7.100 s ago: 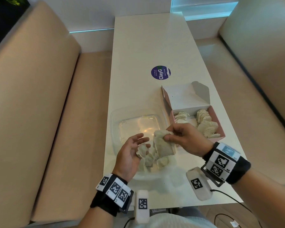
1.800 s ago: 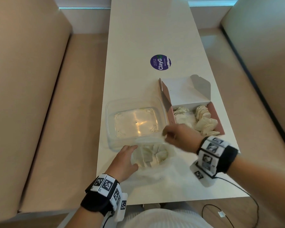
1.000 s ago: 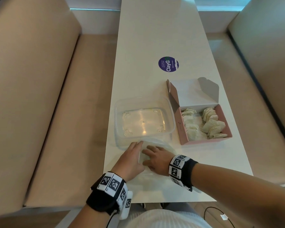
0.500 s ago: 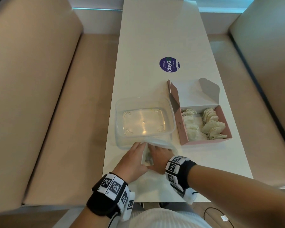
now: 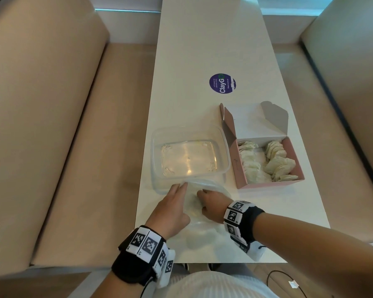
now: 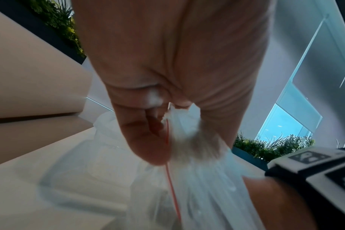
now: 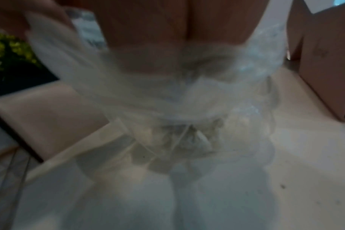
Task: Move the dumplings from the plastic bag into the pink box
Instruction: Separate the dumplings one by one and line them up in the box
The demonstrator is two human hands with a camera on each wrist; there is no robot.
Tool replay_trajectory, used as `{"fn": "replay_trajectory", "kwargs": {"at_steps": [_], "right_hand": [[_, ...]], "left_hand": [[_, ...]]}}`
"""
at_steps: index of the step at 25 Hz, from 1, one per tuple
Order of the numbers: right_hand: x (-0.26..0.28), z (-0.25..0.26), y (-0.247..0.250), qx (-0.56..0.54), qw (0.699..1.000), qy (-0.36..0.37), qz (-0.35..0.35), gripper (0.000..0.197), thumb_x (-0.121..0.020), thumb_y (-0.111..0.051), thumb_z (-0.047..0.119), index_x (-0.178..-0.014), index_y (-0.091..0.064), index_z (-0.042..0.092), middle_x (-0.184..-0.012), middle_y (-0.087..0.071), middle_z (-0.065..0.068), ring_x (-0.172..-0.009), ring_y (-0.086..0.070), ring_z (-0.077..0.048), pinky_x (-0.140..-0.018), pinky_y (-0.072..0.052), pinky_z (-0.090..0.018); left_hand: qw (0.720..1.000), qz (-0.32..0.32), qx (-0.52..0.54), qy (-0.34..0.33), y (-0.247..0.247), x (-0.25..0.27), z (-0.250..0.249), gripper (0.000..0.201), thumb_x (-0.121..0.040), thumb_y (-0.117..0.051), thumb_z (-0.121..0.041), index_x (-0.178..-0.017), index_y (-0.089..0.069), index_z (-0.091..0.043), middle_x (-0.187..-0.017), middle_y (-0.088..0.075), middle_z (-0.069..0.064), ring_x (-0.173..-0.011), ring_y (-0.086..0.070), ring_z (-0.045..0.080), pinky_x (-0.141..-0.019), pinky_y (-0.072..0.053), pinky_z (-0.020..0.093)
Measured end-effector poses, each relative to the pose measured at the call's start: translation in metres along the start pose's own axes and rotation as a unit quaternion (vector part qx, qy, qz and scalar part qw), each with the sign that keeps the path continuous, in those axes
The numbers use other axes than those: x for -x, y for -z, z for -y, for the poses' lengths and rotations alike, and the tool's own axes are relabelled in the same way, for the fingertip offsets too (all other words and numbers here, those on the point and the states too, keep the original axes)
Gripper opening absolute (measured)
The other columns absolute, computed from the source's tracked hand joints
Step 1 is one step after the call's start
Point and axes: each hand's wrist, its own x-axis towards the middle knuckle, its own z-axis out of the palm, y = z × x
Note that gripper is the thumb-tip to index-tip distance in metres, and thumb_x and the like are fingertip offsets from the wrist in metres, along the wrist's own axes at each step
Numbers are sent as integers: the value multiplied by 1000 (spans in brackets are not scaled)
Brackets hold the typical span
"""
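Observation:
A clear plastic bag lies at the near table edge. My left hand pinches the bag's mouth by its red-lined edge and holds it up. My right hand is pushed into the bag's mouth, and its fingers are hidden by the film. In the blurred right wrist view, a few pale dumplings lie in the bag beyond the hand. The pink box stands open to the right, with several dumplings in two rows inside.
An empty clear plastic tub sits just beyond the bag, left of the box. A round purple sticker is further up the white table. Beige benches flank both sides. A black cable hangs near my lap.
My right hand came back from the pink box and slid from on top of the bag into its mouth. The left hand has lifted the bag's edge a little.

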Motion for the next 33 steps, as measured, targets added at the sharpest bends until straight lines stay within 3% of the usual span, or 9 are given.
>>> {"fn": "replay_trajectory", "kwargs": {"at_steps": [2,4,7,12,17,22,26,30,33], "right_hand": [[2,-2,4,-84,996,4,-41,11,-85,-50,12,-93,-49,7,-93,-59,-15,-89,-57,-30,-66,-34,-27],[3,-4,5,-101,993,-7,-54,17,-87,-52,20,-96,-50,6,-97,-61,-15,-92,-57,-29,-69,-34,-26],[4,1,1,-3,999,-48,12,36,-83,-56,24,-113,-43,11,-115,-54,-13,-104,-54,-35,-81,-45,-36],[-9,3,-3,72,992,-44,94,66,-75,-71,26,-129,-34,15,-117,-53,-17,-102,-57,-37,-81,-48,-41],[-9,1,-7,-8,994,-41,101,49,-93,-46,12,-140,-32,13,-131,-48,-23,-116,-52,-37,-92,-43,-42],[-6,-6,6,-76,997,-19,10,35,-87,-54,15,-121,-48,13,-111,-59,-8,-101,-56,-27,-76,-39,-27],[-11,-10,0,-145,987,-20,-61,43,-81,-60,19,-122,-47,19,-114,-60,-5,-104,-57,-26,-80,-41,-26],[-21,-4,-17,-36,999,-41,6,61,-77,-61,36,-131,-37,21,-121,-53,-9,-110,-52,-31,-93,-44,-40],[-26,1,-22,40,999,-26,8,52,-85,-56,36,-130,-38,17,-123,-50,-11,-110,-53,-33,-91,-45,-43]], "left_hand": [[1000,4,-10,10,3,-1,3,82,-84,-51,-6,-152,-6,-20,-156,-13,-5,-128,-44,21,-96,-42,28],[1000,11,-16,14,3,-2,4,82,-84,-50,-6,-152,-6,-21,-156,-13,-4,-125,-46,22,-95,-44,31],[1000,15,-25,6,1,-2,1,81,-84,-49,-5,-152,-7,-20,-156,-13,-4,-125,-46,23,-95,-44,32],[1000,-2,-23,-10,1,-2,-4,78,-85,-48,-4,-151,-11,-20,-157,-12,-5,-135,-37,20,-101,-38,28],[999,-15,-12,-26,9,0,-7,72,-84,-48,-1,-148,-23,-21,-155,-18,-8,-131,-42,20,-99,-39,27],[1000,13,-16,-14,4,-3,-3,77,-84,-48,-3,-151,-14,-21,-156,-15,-6,-127,-44,21,-97,-41,28],[1000,17,-12,-15,4,-7,-3,81,-83,-50,-3,-151,-12,-22,-154,-17,-7,-124,-46,21,-97,-43,31],[999,23,-9,-36,6,-7,-12,78,-84,-53,-5,-151,-15,-19,-157,-15,-6,-139,-30,16,-105,-31,23],[999,25,-9,-45,6,-5,-16,74,-85,-52,-5,-149,-19,-18,-156,-17,-5,-140,-28,16,-105,-29,21]]}}
